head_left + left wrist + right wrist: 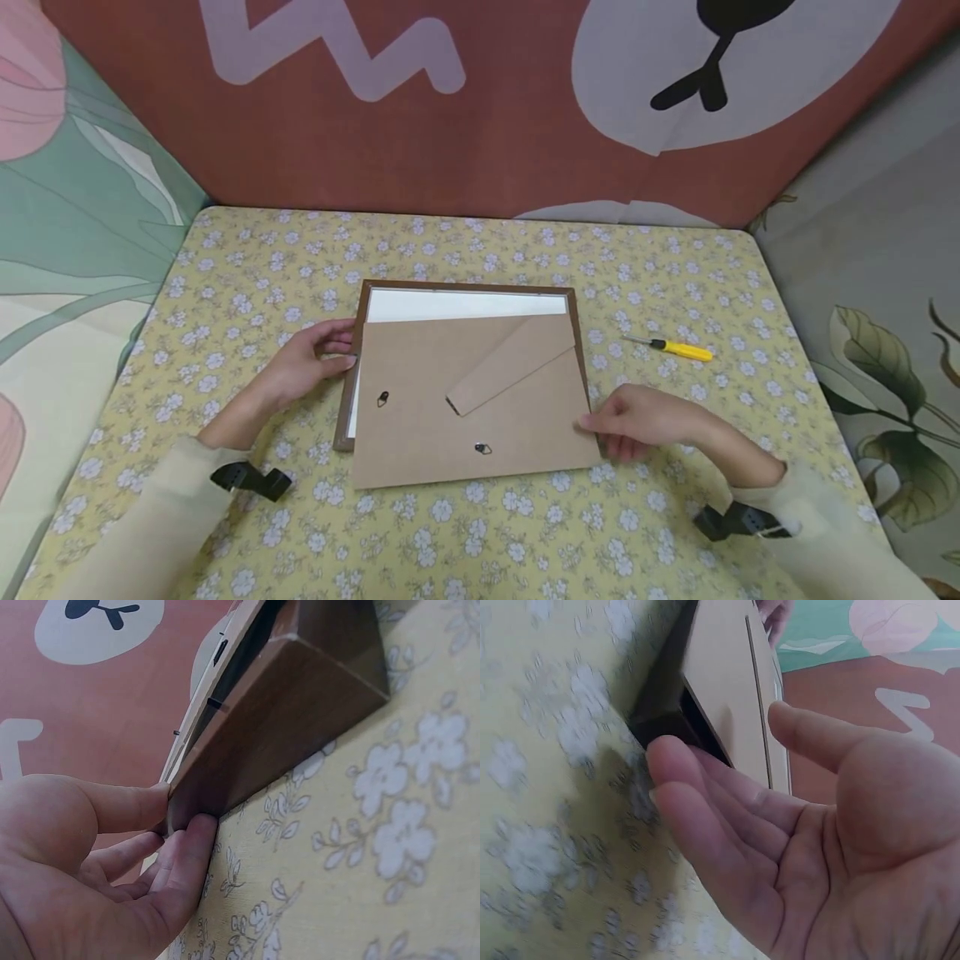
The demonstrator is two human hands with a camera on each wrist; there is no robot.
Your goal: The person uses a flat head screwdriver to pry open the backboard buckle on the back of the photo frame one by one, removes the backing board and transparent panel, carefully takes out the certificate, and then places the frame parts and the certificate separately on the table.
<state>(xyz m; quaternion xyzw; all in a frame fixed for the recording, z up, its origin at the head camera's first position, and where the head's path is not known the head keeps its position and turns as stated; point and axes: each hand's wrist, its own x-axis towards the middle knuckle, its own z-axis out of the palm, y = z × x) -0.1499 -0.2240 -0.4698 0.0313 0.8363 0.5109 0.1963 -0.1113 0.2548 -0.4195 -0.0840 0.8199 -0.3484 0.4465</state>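
A brown picture frame (465, 288) lies on the table, with a white sheet (465, 304) inside it. Over it, askew, is a tan backing board (420, 358) with a folded stand leg (510, 367) and two small hanging rings. The board's near edge overhangs the frame's near side. My left hand (303, 364) holds the frame's left side, thumb above and fingers against its outer wall in the left wrist view. At the board's right edge, my right hand (645, 417) has its thumb over the top and fingers at the edge; their exact contact is unclear in the right wrist view.
A screwdriver with a yellow handle (686, 350) lies right of the frame, its tip pointing left. The table (255, 275) has a floral cloth and ends at a red patterned backdrop (495, 150). Patterned cloths hang at both sides.
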